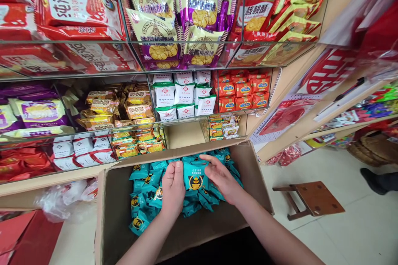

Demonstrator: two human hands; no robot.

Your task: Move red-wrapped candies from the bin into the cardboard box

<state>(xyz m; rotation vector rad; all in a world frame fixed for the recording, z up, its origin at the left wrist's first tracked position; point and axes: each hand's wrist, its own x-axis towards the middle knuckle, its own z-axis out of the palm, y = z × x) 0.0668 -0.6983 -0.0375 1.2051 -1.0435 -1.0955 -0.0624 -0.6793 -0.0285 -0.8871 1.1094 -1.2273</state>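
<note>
My left hand [174,187] pinches the left edge of a teal snack packet [195,176], which has a yellow and black figure printed on its front. To the right of that packet is my right hand [221,177], its fingers apart and curved at the packet's right edge; I cannot tell whether they touch it. Below both hands a cardboard box [115,207] holds many loose teal packets [143,198] of the same look, heaped in its middle and far side.
Beyond the box rise glass-fronted shelves [192,56] of packaged biscuits. A bare compartment [185,133] lies in the lowest row, just past the box's far rim. A small wooden stool [319,198] stands on the floor at right, near a person's shoe [374,182]. Plastic bags [66,198] lie at left.
</note>
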